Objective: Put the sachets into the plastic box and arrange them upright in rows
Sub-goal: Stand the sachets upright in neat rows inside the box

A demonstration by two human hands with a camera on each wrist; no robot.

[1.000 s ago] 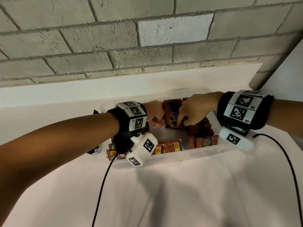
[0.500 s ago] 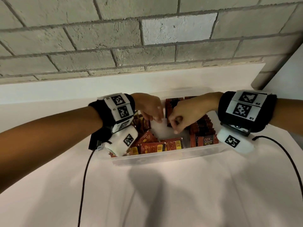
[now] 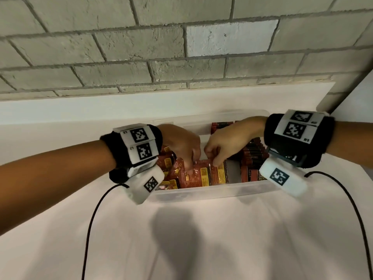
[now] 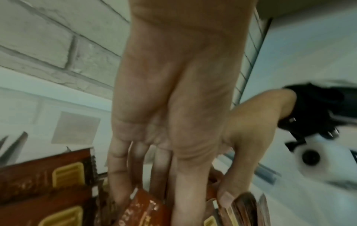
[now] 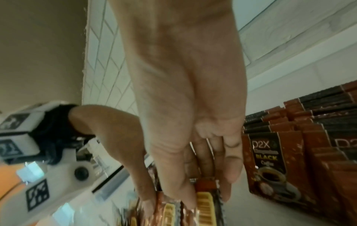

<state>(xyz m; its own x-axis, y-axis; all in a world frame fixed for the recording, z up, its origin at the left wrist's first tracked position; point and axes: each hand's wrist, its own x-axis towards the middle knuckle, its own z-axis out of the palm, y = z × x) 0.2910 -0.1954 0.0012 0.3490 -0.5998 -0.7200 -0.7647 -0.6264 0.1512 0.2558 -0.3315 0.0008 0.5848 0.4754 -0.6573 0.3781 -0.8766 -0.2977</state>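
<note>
A clear plastic box [image 3: 201, 194] sits on the white table and holds red-brown coffee sachets. Upright rows [image 3: 252, 156] fill its right side and back; in the right wrist view the same rows [image 5: 289, 152] show "D2X BLACK" fronts. Loose sachets [image 3: 203, 176] with yellow panels lie tumbled in the front middle and left. My left hand [image 3: 189, 166] reaches down into that pile, and its thumb and fingers [image 4: 115, 175] close round a red sachet [image 4: 144, 211]. Close beside it, my right hand [image 3: 215, 163] pinches several sachets [image 5: 203, 204] between thumb and fingers.
A grey block wall [image 3: 181, 57] rises just behind the table. A bare patch of box floor [image 3: 234, 172] shows between the loose pile and the upright rows. Black cables [image 3: 90, 229] trail from both wrists across the white table [image 3: 201, 239] in front.
Both hands left the upright sachet at the middle back of the box, lifted briefly, then came down together onto the loose sachets near the front wall.
</note>
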